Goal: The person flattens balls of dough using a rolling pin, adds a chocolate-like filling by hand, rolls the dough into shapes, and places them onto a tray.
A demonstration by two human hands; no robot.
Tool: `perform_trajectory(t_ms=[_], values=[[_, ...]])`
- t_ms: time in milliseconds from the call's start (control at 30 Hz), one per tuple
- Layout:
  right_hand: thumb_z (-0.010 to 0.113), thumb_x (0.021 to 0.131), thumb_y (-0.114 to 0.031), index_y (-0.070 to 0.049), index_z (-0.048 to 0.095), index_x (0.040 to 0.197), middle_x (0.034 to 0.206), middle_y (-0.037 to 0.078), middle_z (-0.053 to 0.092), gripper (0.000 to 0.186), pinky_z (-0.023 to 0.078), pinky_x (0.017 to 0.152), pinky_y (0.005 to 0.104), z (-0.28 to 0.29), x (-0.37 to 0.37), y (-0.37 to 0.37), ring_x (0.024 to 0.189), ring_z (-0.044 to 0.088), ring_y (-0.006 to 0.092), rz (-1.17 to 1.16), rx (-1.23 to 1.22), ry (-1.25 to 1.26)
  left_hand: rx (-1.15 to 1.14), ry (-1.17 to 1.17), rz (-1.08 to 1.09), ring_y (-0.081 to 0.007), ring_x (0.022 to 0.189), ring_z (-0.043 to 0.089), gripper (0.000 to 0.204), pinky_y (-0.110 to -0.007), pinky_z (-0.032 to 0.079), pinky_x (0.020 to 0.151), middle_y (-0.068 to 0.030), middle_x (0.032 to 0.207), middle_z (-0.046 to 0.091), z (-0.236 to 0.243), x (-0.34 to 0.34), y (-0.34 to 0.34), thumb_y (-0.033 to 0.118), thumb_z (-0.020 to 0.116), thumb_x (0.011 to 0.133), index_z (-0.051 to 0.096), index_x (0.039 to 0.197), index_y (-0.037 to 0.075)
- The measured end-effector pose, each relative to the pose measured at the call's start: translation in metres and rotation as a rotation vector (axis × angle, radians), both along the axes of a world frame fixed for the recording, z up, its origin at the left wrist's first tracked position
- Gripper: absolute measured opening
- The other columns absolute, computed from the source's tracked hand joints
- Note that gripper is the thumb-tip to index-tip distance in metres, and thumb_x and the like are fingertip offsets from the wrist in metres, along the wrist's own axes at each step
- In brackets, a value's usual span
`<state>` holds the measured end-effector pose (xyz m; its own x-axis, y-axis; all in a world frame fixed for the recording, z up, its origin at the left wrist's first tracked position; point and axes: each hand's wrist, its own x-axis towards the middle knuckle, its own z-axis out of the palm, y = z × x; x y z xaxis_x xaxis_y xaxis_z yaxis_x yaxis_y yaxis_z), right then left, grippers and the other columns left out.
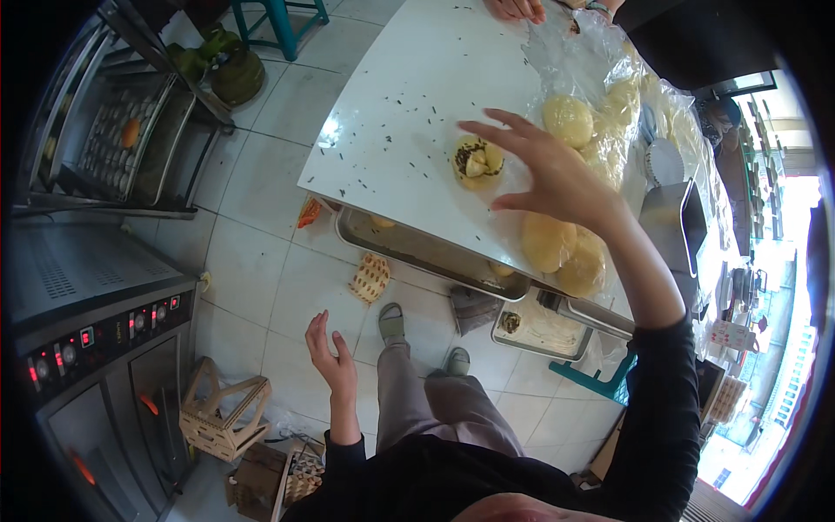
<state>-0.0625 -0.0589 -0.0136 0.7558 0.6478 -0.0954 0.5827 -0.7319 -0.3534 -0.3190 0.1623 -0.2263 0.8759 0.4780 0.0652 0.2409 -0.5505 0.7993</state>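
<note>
My right hand [552, 178] is spread above the white worktop [400, 130], fingers and thumb curved around the space over a round dough piece [475, 162] topped with dark sprinkles and a pale folded bit; I cannot tell whether it touches it. Plain yellow dough balls lie to the right [548, 244], near my wrist, and farther back [567, 120] among crumpled clear plastic [631, 56]. Stray sprinkles are scattered on the worktop. My left hand [332, 352] hangs low over the tiled floor, away from the worktop, fingers apart and slightly bent, holding nothing.
Trays [365, 228] [544, 322] sit below the worktop's edge. An oven [104, 348], a metal rack [130, 139], gas cylinders [235, 78], a teal stool [278, 22] and a wooden crate [217, 409] stand leftward. Another person's hand [517, 9] rests at the table's far side.
</note>
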Motion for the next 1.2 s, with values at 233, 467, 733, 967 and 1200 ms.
perform_trajectory(t_ms=[233,467,733,967,1200], values=[[0.068,0.057,-0.004,-0.012,0.058,0.104,0.099,0.012,0.058,0.049,0.045,0.078,0.0346,-0.033,0.026,0.012,0.087,0.056,0.0291,0.103,-0.058,0.117,-0.026,0.027,0.023,-0.0290,0.098,0.050,0.033,-0.037,0.038,0.084,-0.0151,0.102,0.052,-0.014,-0.009,0.012,-0.001,0.041,0.079,0.049,0.111,0.001],[0.068,0.067,-0.011,0.001,0.054,0.108,0.097,0.008,0.060,0.045,0.045,0.077,0.0225,0.022,0.007,-0.036,0.081,0.055,0.0116,-0.007,0.547,0.348,-0.149,0.015,0.031,-0.0213,0.095,0.052,0.030,-0.030,0.038,0.082,-0.0137,0.102,0.055,-0.008,-0.022,-0.019,-0.001,0.040,0.082,0.049,0.111,0.000],[0.065,0.058,-0.002,-0.006,0.060,0.099,0.097,0.008,0.060,0.042,0.054,0.067,0.0255,-0.047,-0.203,-0.229,0.087,0.059,0.0185,-0.180,0.535,0.839,-0.241,0.115,0.005,-0.0173,0.095,0.051,0.028,-0.028,0.036,0.085,-0.0124,0.101,0.055,-0.025,-0.090,-0.112,0.009,0.042,0.087,0.049,0.112,0.001],[0.066,0.059,-0.008,-0.006,0.061,0.088,0.084,0.013,0.061,0.030,0.048,0.066,0.0319,-0.278,-0.320,-0.396,0.080,0.060,0.0257,-1.020,0.163,0.288,-0.691,0.283,0.030,-0.0162,0.092,0.050,0.033,-0.029,0.035,0.087,-0.0087,0.095,0.055,-0.046,-0.118,-0.217,0.007,0.049,0.080,0.050,0.113,0.002],[0.068,0.058,-0.012,-0.009,0.051,0.105,0.102,0.019,0.054,0.050,0.046,0.073,0.0404,-0.369,-0.345,-0.413,0.089,0.053,0.0356,-1.157,-0.128,0.220,-0.669,0.249,-0.033,-0.0151,0.094,0.050,0.033,-0.028,0.036,0.087,-0.0061,0.094,0.054,-0.027,-0.104,-0.231,0.008,0.049,0.080,0.050,0.112,0.002]])
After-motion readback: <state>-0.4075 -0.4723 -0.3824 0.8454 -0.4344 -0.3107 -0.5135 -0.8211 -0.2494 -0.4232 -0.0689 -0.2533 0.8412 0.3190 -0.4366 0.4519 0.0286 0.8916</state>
